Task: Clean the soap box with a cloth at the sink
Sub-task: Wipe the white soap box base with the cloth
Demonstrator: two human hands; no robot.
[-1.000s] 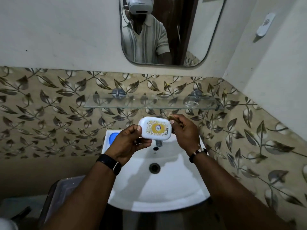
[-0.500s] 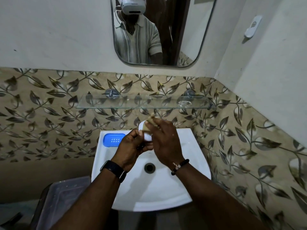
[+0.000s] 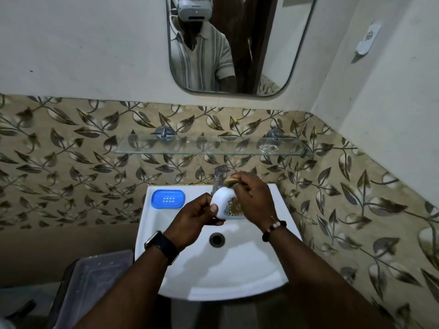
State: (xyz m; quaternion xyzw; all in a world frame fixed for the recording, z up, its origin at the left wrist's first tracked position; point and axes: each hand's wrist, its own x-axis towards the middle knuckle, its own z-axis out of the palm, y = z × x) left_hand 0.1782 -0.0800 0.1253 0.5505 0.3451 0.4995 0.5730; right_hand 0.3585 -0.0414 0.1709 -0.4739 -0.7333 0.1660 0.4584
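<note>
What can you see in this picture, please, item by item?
soap box: one, white with gold pattern, above the sink
cloth: one, yellowish, at the soap box's top edge
soap tray: one, blue, sink's back left corner
sink: one, white, below the hands
tap: one, silver, behind the soap box
shelf: one, clear glass, tiled wall
mirror: one, above the shelf
tub: one, grey, left of sink
left hand: grips the soap box
right hand: pinches the cloth

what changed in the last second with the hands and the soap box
The right hand, pinching the cloth, moved left from beside the soap box onto it and now covers its right part, cloth at the box's top edge. The left hand kept gripping the box's left end over the sink. The blue soap tray stayed on the sink's back left corner.
</note>
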